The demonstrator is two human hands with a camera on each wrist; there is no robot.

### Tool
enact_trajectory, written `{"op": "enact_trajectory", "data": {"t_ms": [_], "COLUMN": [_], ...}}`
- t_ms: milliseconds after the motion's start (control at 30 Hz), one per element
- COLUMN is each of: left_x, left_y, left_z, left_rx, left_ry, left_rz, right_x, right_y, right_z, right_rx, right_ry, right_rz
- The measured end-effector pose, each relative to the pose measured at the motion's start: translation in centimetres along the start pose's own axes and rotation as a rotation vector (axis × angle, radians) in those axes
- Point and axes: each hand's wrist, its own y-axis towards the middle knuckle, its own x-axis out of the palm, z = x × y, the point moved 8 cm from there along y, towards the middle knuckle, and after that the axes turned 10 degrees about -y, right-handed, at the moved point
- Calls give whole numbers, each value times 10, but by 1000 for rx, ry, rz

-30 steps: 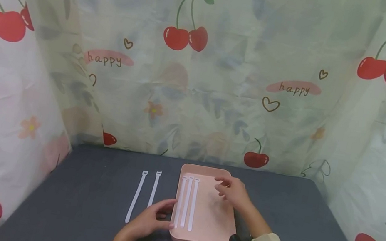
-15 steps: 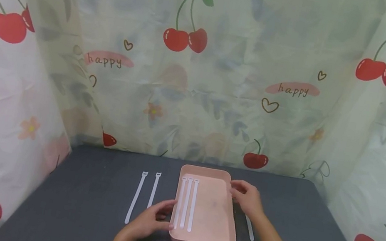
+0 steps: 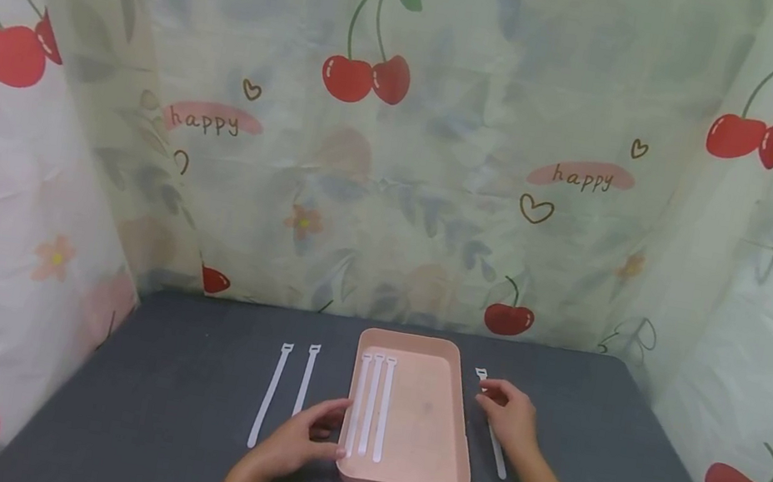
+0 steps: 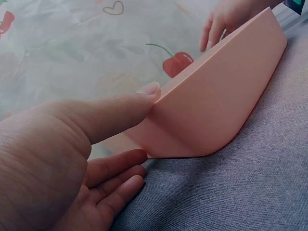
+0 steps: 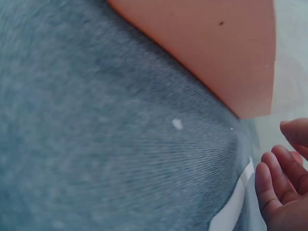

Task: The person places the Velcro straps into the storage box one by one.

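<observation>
Moved off pink tray [image 3: 438,418], right hand [image 3: 512,417] now relaxed over white strap [image 3: 493,431] beside tray rim; left hand [image 3: 294,441] steadying left rim; "happy" on curtain [image 3: 582,177]

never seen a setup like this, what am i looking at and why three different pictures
These are a person's two bare hands, filmed by three cameras at once. The wide picture comes from a camera on the head; the two close-ups come from cameras strapped to each wrist. On the dark grey table stands a pink tray with three white ties lying inside. Two more ties lie left of it, and one tie right of it. The left hand rests against the tray's left edge. The right hand hovers over the lone tie, fingers relaxed, holding nothing.
</observation>
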Motion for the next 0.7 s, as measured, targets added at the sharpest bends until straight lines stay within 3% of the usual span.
{"op": "enact_trajectory", "data": {"t_ms": [500,700], "left_x": [-1,-1], "left_y": [0,0], "left_z": [0,-1], "left_rx": [13,4], "left_ry": [-14,-15], "left_rz": [5,5], "right_x": [3,5], "right_y": [-4,-1], "right_z": [15,18], "right_rx": [65,88], "right_ry": [-40,-92], "right_rz": [-2,-56]}}
